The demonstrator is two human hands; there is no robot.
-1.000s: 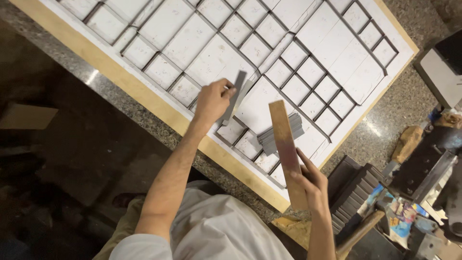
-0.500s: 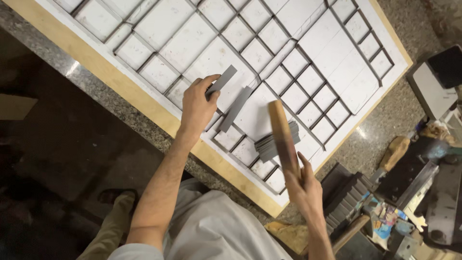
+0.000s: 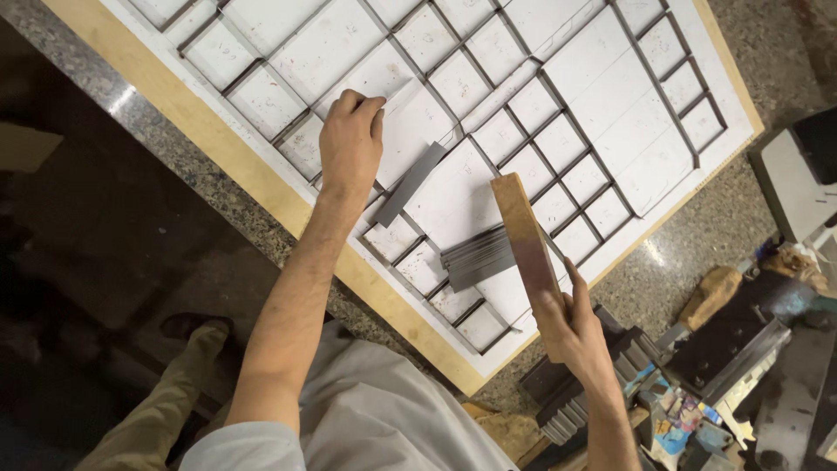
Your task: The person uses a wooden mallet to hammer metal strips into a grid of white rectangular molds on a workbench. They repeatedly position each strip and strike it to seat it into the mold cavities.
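Pressing down on the board [image 3: 261, 187], the left hand [image 3: 350, 144] has its fingers [image 3: 370, 109] curled, tips on the white panel at a grid line; whether they pinch anything there cannot be told. Just below and right of this hand a loose grey strip [image 3: 410, 183] lies slanted across the white surface, apart from the fingers. The right hand [image 3: 571, 327] has its fingers clenched around the lower end of a wooden block [image 3: 523, 240], which is held tilted above the board's near edge, its upper end over the panel. Beside the block, to its left, a stack of strips [image 3: 478, 257] lies on the board, partly covered by the block.

The board is a white sheet with a pale wooden border, carrying a grid of thin dark strips that divide it into square and oblong cells; it lies diagonally on a speckled stone tabletop [image 3: 697, 235]. The forearms cross the board's near border and hide parts of several cells.

Right of the right hand, off the board, stands a bundle of dark strips [image 3: 575, 401] on end, touching the wrist area. Further right lie dark metal pieces [image 3: 741, 336], a brown wooden handle [image 3: 711, 292], and small coloured clutter [image 3: 680, 414]. A grey-white box [image 3: 793, 187] sits at the right edge.
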